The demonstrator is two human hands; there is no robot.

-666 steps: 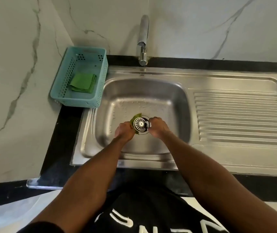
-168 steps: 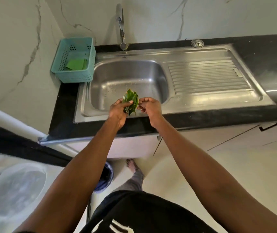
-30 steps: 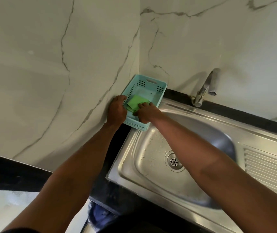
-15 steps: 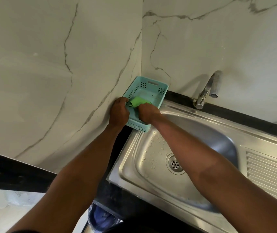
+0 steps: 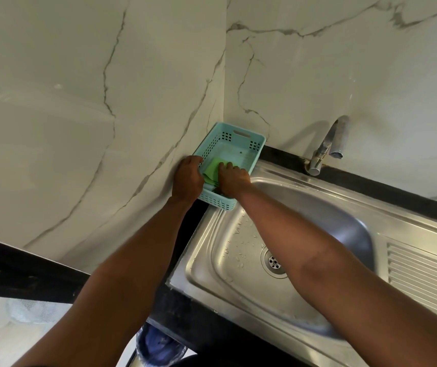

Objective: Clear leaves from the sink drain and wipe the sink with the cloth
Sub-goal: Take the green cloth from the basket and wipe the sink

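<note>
A folded green cloth (image 5: 211, 169) lies inside a teal plastic basket (image 5: 241, 135) in the wall corner, left of the steel sink (image 5: 228, 263). My left hand (image 5: 187, 178) grips the basket's left rim against the marble wall. My right hand (image 5: 232, 180) reaches into the basket, its fingers closed on the cloth's right edge. The sink's drain (image 5: 273, 262) shows bare metal holes with no leaves on it, and water drops dot the basin around it. My right forearm crosses over the basin.
A chrome tap (image 5: 327, 145) stands behind the basin on the black counter. The ribbed draining board (image 5: 424, 274) extends to the right. Below the counter edge a bin with a blue liner (image 5: 159, 343) is partly visible. Marble walls close the left and back.
Both hands stay at the basket. The cloth was bunched up under my right hand half a second ago and now lies flatter, with my fingers further over it.
</note>
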